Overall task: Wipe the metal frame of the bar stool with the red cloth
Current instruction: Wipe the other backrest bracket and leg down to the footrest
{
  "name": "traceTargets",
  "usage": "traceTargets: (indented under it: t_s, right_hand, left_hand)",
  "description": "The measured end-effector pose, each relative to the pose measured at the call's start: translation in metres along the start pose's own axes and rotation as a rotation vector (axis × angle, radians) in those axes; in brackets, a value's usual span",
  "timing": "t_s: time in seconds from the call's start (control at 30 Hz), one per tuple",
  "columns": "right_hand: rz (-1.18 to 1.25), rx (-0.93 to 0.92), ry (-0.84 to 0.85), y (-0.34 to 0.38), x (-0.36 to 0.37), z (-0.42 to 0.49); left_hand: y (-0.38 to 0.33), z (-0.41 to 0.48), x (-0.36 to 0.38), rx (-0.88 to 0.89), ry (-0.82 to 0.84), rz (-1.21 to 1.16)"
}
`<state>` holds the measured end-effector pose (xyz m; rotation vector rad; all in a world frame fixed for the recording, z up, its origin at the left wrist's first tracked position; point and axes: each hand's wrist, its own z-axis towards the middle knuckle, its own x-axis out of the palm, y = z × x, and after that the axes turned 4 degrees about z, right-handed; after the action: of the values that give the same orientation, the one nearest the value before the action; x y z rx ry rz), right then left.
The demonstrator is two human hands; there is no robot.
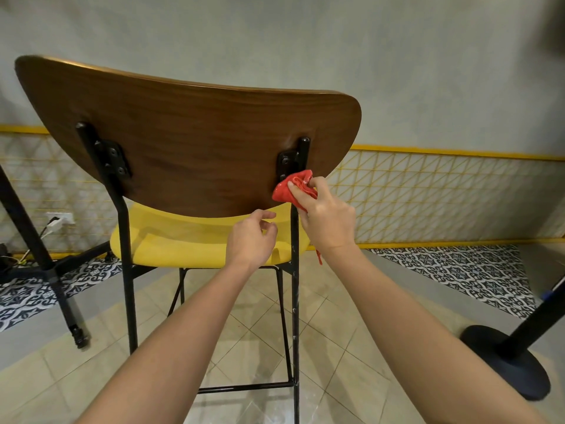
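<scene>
Frame post [294, 301]: standing vertical, red cloth [287, 192] pressed on top
Right hand [328, 223]: grips cloth
Left hand [249, 237]: loosely curled — empty

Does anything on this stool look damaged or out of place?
Yes: the right rear leg carries whitish flecks along its length, while the left rear leg looks evenly black. Chipped paint or dirt, I cannot tell which. The red cloth sits higher up on it.
</scene>
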<state>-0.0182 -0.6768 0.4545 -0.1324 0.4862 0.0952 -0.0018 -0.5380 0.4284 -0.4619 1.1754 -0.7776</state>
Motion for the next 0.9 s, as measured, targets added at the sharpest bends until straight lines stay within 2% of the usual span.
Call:
traceTargets:
  t_s: [0.13, 0.27, 0.33, 0.47, 0.53, 0.67, 0.8, 0.9]
  right_hand:
    - [-0.038, -0.042, 0.186, 0.000, 0.004, -0.011]
    - [-0.045, 0.004, 0.361, 0.010, -0.001, -0.016]
    - [0.012, 0.016, 0.301, 0.010, -0.007, -0.013]
    - [0.047, 0.011, 0.012, 0.003, -0.019, 0.006]
    - [0.045, 0.021, -0.031, 0.001, -0.024, 0.017]
    - [-0.028, 0.010, 0.081, 0.000, -0.023, 0.021]
    - [-0.065, -0.028, 0.295, -0.004, -0.014, 0.001]
    - [-0.031, 0.007, 0.236, -0.002, -0.013, -0.004]
  left_hand:
    - [-0.003, -0.001, -0.005, -0.009, 0.002, -0.019]
    - [-0.007, -0.002, -0.010, 0.004, -0.002, -0.017]
    - [-0.008, -0.002, -0.014, 0.009, -0.007, -0.024]
    - [-0.008, 0.000, -0.019, 0.020, -0.023, -0.050]
    - [-0.010, 0.000, -0.019, 0.020, -0.030, -0.071]
    - [-0.015, -0.003, -0.018, 0.026, -0.023, -0.069]
    - [-0.018, -0.004, -0.020, 0.038, -0.025, -0.059]
    - [-0.021, -0.003, -0.024, 0.058, -0.037, -0.076]
